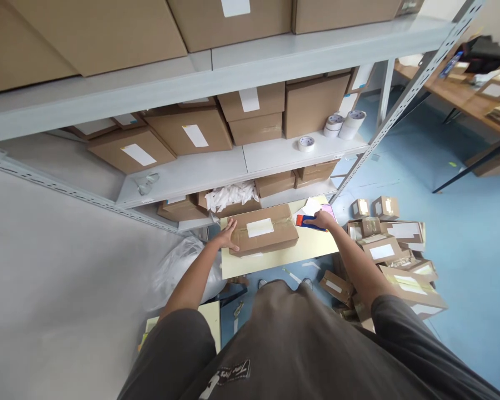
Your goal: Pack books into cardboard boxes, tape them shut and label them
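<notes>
A long cardboard box lies on a pale yellow tabletop, with a white label on top and clear tape along it. My left hand rests against the box's left end, its fingers spread over the edge and corner. At the other end, my right hand is wrapped round a blue tape dispenser with an orange-red front. That front is close to the box's right end; whether it touches cannot be made out. White paper and a pink sheet lie just behind the dispenser.
A grey metal shelf stands ahead, holding cardboard boxes and white tape rolls. Labelled parcels are piled on the blue floor at right. A clear plastic bag is at left. A wooden desk stands far right.
</notes>
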`<state>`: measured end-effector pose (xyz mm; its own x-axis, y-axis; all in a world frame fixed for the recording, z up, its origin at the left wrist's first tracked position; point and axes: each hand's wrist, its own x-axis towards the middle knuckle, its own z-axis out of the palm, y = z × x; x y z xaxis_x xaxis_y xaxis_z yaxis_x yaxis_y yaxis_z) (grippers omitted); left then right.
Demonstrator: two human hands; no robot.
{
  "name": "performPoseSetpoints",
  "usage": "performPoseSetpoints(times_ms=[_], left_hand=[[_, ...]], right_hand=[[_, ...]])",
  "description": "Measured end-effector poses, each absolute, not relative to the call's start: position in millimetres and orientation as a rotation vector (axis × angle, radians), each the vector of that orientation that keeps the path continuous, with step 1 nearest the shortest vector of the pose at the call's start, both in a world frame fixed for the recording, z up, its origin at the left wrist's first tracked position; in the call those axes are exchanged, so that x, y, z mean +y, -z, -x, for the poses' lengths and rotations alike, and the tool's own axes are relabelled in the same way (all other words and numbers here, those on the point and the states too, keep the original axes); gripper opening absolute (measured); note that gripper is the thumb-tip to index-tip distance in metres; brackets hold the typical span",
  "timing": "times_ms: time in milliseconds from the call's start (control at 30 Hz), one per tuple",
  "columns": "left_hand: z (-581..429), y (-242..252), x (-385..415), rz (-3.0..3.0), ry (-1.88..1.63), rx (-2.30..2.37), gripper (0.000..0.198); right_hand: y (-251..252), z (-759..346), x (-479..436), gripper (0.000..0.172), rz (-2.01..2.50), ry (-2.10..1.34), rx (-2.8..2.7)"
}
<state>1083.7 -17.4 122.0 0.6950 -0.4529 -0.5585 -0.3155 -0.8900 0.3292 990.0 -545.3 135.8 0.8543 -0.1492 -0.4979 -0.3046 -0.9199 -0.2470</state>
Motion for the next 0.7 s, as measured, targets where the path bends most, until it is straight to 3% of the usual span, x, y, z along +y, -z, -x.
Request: performPoseSetpoints(times_ms=[200,333,400,467,567,700], left_hand=[[-1073.6,-136.5,-68.3,-2.849,0.939,-0.525,0.161],[-1057.7,-144.3,-150.9,-2.751,0.649,-0.594,0.117],[-1046.9,-144.3,-175.1,-2.726,0.530,-0.425,0.094],[-1034.8,-139.9,-173.7,-2.743,0.384,-0.200,0.084],[-1016.7,-126.3,-135.3,-2.756,0.205,0.243,0.087],[-1003.6,-111.7,-87.4,-2.599,0.320,0.501,0.099]], right_hand=[[-128.4,-986.2,-528.4,0.073,2.715,-0.710,0.510],[-122.8,-978.0,-525.9,0.074,2.688,-0.683,0.572],[-122.0,-973.1,-527.1,0.075,2.674,-0.673,0.594],[-122.0,-969.1,-528.6,0.077,2.657,-0.670,0.613],[-122.6,-966.5,-529.5,0.076,2.640,-0.665,0.616],[-123.9,-967.2,-528.7,0.071,2.634,-0.634,0.570]])
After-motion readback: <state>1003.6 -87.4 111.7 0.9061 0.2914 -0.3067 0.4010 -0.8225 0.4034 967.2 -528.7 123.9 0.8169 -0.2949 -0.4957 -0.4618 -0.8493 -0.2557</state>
